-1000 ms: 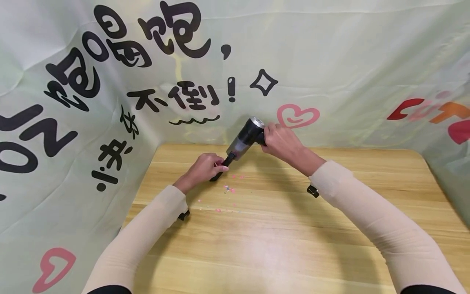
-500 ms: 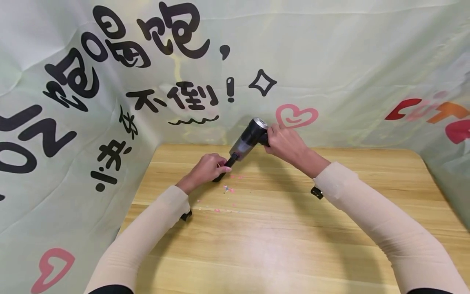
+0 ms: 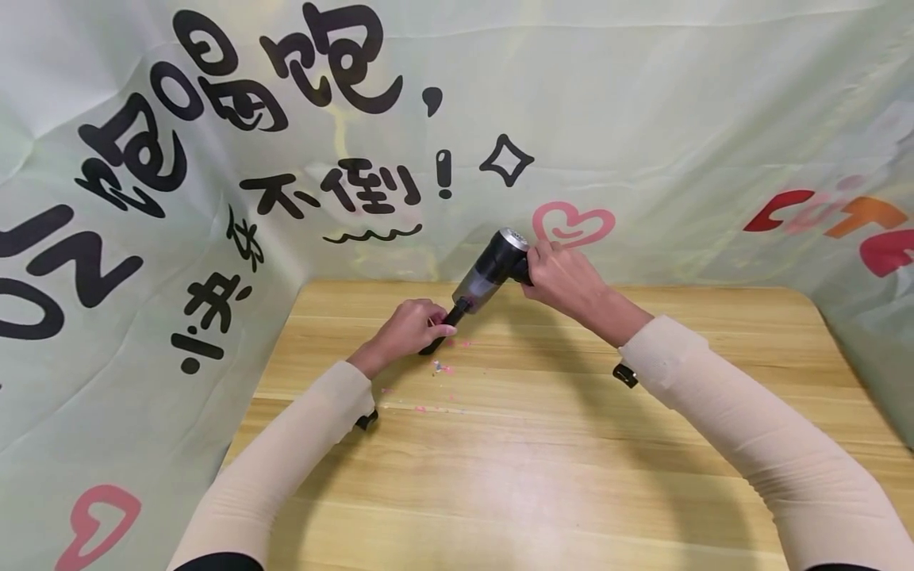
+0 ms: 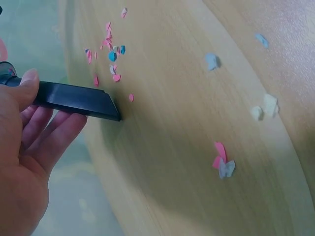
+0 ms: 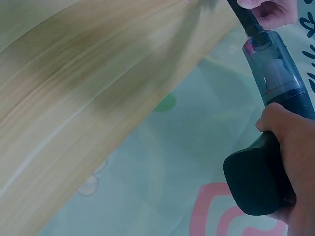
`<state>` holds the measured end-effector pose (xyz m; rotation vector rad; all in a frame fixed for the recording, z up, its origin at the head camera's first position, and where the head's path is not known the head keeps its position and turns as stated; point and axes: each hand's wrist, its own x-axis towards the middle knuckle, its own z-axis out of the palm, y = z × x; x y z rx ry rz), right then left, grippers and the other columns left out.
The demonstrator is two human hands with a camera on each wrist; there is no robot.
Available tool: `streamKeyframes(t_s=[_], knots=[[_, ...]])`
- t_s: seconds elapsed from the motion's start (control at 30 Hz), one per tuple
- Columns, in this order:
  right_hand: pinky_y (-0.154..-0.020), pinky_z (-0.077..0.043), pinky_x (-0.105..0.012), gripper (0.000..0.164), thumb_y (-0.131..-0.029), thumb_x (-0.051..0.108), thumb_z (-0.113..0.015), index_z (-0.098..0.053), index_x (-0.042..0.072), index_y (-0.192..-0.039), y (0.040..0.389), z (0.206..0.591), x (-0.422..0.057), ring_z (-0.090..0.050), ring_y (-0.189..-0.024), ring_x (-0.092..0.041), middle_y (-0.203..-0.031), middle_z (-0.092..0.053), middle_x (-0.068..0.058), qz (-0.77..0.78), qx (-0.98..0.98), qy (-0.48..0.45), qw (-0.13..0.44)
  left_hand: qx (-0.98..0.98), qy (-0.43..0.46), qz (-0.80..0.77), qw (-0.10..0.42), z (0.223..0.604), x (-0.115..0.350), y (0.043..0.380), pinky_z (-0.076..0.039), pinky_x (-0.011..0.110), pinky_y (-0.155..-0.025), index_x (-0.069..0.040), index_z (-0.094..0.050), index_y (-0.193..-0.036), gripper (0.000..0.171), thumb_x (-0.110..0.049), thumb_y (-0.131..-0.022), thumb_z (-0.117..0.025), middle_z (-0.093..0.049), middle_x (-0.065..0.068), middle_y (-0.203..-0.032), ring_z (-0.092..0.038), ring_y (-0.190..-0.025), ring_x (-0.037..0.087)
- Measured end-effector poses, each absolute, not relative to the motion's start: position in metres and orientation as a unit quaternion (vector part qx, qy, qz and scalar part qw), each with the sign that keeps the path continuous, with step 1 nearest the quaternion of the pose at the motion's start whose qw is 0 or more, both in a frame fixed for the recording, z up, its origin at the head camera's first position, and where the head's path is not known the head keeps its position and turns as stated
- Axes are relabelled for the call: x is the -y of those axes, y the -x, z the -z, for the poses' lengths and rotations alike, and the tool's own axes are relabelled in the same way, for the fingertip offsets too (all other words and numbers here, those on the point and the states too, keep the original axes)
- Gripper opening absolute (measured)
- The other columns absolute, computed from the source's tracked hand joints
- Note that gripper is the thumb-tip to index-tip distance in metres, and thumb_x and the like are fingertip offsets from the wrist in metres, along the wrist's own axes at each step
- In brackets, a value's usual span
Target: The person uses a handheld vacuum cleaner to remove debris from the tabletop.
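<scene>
A black handheld vacuum cleaner (image 3: 493,266) with a clear dust cup (image 5: 275,66) slants down toward the table. My right hand (image 3: 567,277) grips its handle (image 5: 256,174). Lower down, my left hand (image 3: 410,327) holds the narrow black nozzle (image 4: 74,98) between thumb and fingers. The nozzle's slanted tip is close over the wood, right beside scattered paper scraps. Pink and blue scraps (image 4: 112,56) lie just past the tip in the left wrist view, and a pink and white scrap (image 4: 224,164) lies apart from them. Some pink bits show inside the dust cup.
The wooden table (image 3: 543,444) reaches back to a pale fabric backdrop (image 3: 643,119) printed with black writing and hearts. More scraps (image 3: 421,408) lie nearer the front. Black wrist cameras sit under both sleeves (image 3: 721,412).
Both hands have shifted slightly to the right together with the vacuum cleaner, its nozzle tip sliding toward the scraps. The grip of each hand looks the same.
</scene>
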<state>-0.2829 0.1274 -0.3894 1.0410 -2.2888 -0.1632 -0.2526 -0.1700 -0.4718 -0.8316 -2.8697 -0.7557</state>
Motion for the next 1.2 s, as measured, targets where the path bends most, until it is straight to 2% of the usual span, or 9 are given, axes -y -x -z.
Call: streamKeyframes(t_s=[0.2,0.37,0.47,0.6,0.93,1.2], knots=[[-0.045,-0.050,-0.035,0.043,-0.079,0.027,-0.070,-0.055,-0.013,-0.083,0.284,0.387,-0.131,-0.048,-0.058,-0.026,-0.071,-0.052,-0.018,0.067,0.863,-0.396,0.306,0.933,0.255,0.253,0.019,0.471,0.165,0.253,-0.045,0.025,-0.060,-0.014,-0.067,-0.087,0.024,-0.038,-0.084,-0.072,-0.061,-0.006,-0.078,-0.054,-0.067,0.008],[-0.053,-0.054,-0.039,0.044,-0.078,0.027,-0.072,-0.055,-0.013,-0.085,0.285,0.385,-0.135,-0.055,-0.064,-0.030,-0.074,-0.056,-0.020,0.071,0.862,-0.396,0.307,0.933,0.246,0.262,0.017,0.471,0.160,0.256,-0.046,0.025,-0.061,-0.014,-0.065,-0.087,0.025,-0.038,-0.083,-0.073,-0.062,-0.006,-0.080,-0.054,-0.068,0.008],[-0.052,-0.054,-0.041,0.045,-0.077,0.026,-0.073,-0.055,-0.014,-0.087,0.284,0.384,-0.137,-0.056,-0.069,-0.031,-0.077,-0.058,-0.022,0.069,0.863,-0.394,0.308,0.931,0.249,0.268,0.016,0.469,0.158,0.256,-0.047,0.026,-0.061,-0.014,-0.064,-0.087,0.025,-0.037,-0.083,-0.073,-0.062,-0.005,-0.080,-0.055,-0.067,0.009],[-0.047,-0.052,-0.039,0.045,-0.077,0.026,-0.072,-0.055,-0.014,-0.088,0.283,0.384,-0.140,-0.052,-0.066,-0.029,-0.076,-0.057,-0.021,0.073,0.864,-0.392,0.307,0.930,0.248,0.269,0.012,0.468,0.155,0.258,-0.047,0.026,-0.061,-0.014,-0.063,-0.087,0.024,-0.035,-0.083,-0.073,-0.062,-0.004,-0.081,-0.055,-0.067,0.009],[-0.048,-0.052,-0.038,0.044,-0.078,0.026,-0.070,-0.053,-0.014,-0.085,0.285,0.382,-0.145,-0.051,-0.060,-0.027,-0.076,-0.053,-0.021,0.078,0.865,-0.388,0.307,0.930,0.244,0.276,0.005,0.468,0.149,0.264,-0.047,0.023,-0.061,-0.015,-0.064,-0.088,0.024,-0.038,-0.084,-0.071,-0.062,-0.005,-0.082,-0.055,-0.069,0.007],[-0.048,-0.053,-0.041,0.049,-0.076,0.028,-0.072,-0.055,-0.017,-0.089,0.283,0.380,-0.151,-0.061,-0.070,-0.039,-0.087,-0.059,-0.026,0.084,0.862,-0.387,0.316,0.923,0.255,0.287,0.010,0.471,0.144,0.268,-0.048,0.023,-0.061,-0.015,-0.064,-0.088,0.023,-0.036,-0.084,-0.072,-0.062,-0.006,-0.080,-0.056,-0.068,0.006]])
